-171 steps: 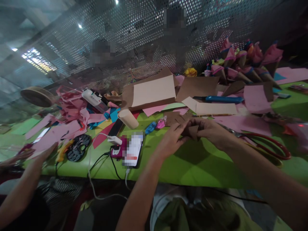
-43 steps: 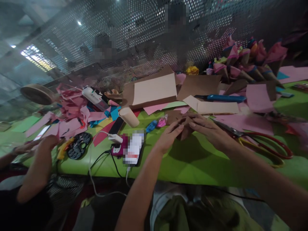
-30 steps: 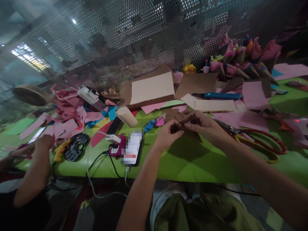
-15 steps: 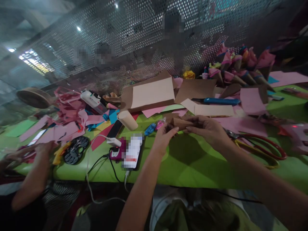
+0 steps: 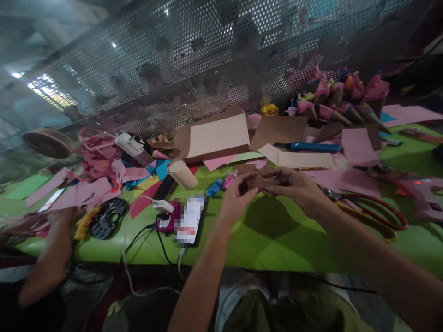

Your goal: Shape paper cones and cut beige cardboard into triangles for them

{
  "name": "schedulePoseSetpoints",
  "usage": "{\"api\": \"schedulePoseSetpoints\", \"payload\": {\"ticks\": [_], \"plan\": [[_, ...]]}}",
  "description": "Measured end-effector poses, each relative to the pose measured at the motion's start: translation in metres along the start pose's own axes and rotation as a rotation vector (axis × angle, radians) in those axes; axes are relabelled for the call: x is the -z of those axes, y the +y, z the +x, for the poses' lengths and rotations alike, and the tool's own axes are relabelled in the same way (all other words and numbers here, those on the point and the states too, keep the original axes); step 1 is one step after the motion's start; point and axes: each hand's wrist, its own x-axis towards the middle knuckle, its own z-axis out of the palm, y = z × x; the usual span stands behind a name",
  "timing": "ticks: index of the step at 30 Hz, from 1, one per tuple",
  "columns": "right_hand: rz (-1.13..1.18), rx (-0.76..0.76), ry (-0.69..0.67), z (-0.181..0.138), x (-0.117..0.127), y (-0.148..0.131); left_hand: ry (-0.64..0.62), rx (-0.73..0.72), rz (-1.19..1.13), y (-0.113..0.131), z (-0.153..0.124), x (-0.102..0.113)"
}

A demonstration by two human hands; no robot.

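Between my two hands is a small piece of brown paper (image 5: 260, 181), partly hidden by my fingers. My left hand (image 5: 238, 196) has its thumb and fingers curled closed around the paper's left side. Pinching the right side is my right hand (image 5: 294, 186), thumb below and fingers on top. Both hands hover just over the green table (image 5: 273, 244), their shadow beneath. Close by my left hand lie a blue wrapped candy-like piece (image 5: 215, 187) and a shiny pink one (image 5: 229, 180). Scissors (image 5: 372, 210) with red and yellow handles rest right of my right hand.
A phone (image 5: 191, 219) on a cable lies by a magenta power adapter (image 5: 168, 220). Behind are a brown cardboard box (image 5: 218, 136), a blue cutter (image 5: 314, 147) and paper cones (image 5: 341, 99). A pink glue gun (image 5: 427, 196) is at right. A co-worker's arm (image 5: 51, 249) reaches in at left.
My fingers have closed further over the brown paper, which looks flatter and less raised than before. The view has shifted slightly.
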Motion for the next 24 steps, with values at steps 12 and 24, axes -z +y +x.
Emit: {"api": "schedulePoseSetpoints", "payload": {"ticks": [12,24], "plan": [[-0.145,0.112,0.046,0.0005,-0.0012,0.0004,0.061,0.028,-0.016,0.0016,-0.0013,-0.0013],[-0.117,0.113,0.036,-0.001,-0.0021,0.0056,0.03,-0.048,0.217,-0.0011,0.0001,0.0005]]}}
